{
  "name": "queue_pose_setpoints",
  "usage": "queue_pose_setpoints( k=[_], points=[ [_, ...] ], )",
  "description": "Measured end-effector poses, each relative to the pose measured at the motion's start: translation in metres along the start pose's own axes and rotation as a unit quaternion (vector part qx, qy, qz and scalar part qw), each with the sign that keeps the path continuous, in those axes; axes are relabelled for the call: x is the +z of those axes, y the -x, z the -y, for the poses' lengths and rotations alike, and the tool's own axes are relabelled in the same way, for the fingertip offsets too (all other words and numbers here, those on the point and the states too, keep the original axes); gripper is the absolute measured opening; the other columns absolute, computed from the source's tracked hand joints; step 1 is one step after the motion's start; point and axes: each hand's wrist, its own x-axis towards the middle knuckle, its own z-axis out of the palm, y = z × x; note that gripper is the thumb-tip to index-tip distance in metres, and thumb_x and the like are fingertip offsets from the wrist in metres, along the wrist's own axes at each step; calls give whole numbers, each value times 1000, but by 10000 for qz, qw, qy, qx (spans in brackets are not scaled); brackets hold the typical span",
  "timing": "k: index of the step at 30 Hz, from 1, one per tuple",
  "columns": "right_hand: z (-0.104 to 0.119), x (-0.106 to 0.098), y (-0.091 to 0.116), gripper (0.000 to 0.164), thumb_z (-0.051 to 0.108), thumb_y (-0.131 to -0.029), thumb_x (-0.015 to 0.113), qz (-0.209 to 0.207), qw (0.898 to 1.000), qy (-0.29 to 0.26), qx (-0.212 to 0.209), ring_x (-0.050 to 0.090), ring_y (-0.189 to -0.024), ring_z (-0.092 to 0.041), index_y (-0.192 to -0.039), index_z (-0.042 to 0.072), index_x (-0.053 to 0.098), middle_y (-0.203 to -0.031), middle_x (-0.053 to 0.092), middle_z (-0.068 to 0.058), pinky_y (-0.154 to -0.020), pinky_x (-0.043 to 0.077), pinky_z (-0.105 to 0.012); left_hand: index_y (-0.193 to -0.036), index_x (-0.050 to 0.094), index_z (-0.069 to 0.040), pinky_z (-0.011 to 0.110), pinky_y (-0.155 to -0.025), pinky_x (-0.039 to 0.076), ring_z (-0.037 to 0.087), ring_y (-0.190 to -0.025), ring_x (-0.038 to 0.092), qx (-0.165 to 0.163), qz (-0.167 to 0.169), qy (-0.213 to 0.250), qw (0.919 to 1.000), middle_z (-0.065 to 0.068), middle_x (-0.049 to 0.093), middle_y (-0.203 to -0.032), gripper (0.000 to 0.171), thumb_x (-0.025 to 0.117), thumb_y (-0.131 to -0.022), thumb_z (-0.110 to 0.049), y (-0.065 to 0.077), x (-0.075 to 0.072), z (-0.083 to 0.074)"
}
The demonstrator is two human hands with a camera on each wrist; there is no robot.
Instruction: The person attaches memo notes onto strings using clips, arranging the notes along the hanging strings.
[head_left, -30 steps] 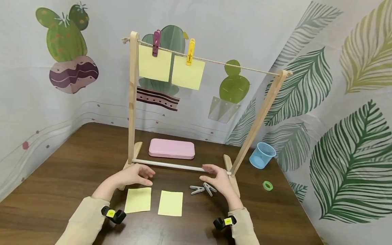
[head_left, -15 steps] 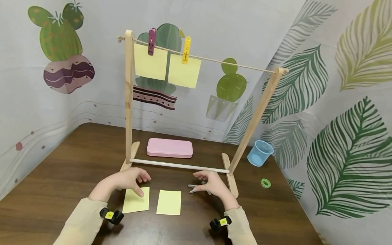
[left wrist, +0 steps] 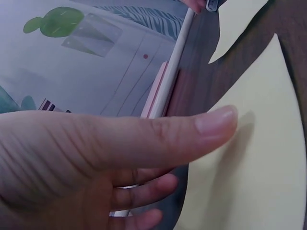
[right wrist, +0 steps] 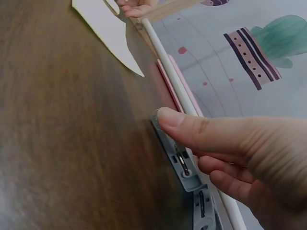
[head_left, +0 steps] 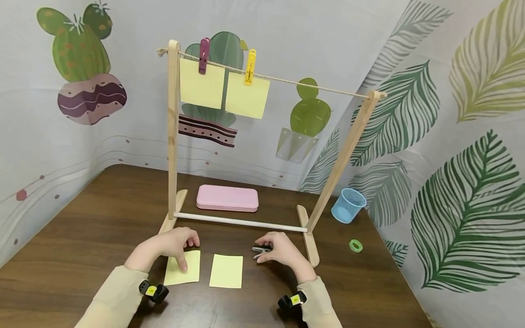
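Note:
My left hand (head_left: 172, 243) hovers over the left yellow sticky note (head_left: 193, 266), thumb stretched across it and other fingers loosely bent. In the left wrist view the thumb casts a shadow on the paper; contact is not clear. To the right lies a second yellow sticky note (head_left: 226, 272). My right hand (head_left: 283, 253) is around a grey clothespin (head_left: 259, 249), with thumb and forefinger apart on either side. In the right wrist view its thumb tip is at one end of that clothespin; another grey clothespin (right wrist: 203, 208) lies right behind, hidden by the hand in the head view.
A wooden frame (head_left: 172, 136) stands behind the hands. On its rope (head_left: 311, 85) hang two yellow notes, under a purple clothespin (head_left: 203, 55) and a yellow clothespin (head_left: 250, 67). Also there: a pink case (head_left: 227, 197), a blue basket (head_left: 348, 206), a green ring (head_left: 356, 241).
My right hand has come left and down onto the grey clothespins. My left hand has lowered, its thumb moving over the left sticky note. The notes and frame stay put.

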Motion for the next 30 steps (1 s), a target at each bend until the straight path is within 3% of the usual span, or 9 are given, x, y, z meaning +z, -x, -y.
queue_pose_setpoints(
  k=[6,17,30],
  points=[
    [0,3,-1,43,23,-67,90,42,9998,168,-63,63,-85,-15,-104,6,75,-94,72,-3,-73,50,-23,-92,62,-9,26,-72,42,15,-81,47,-67,39,56,10000,1,52,-86,54,95,-50,-4,-2,1,1],
    [-2,7,-2,31,23,-72,87,12,10000,72,-51,58,-77,-8,-98,10,78,-87,70,2,-69,47,-20,-90,64,-9,24,-71,42,13,-80,48,105,-88,-35,9999,-1,54,-85,50,95,-50,-4,-3,4,4],
    [-9,6,0,28,23,-75,86,-490,9927,-1103,6,59,-74,-3,-98,11,75,-85,71,2,-69,51,-23,-100,70,-5,26,-75,44,13,-83,52,417,-297,222,9984,-1,61,-89,50,90,-54,0,-8,5,12]
  ],
)
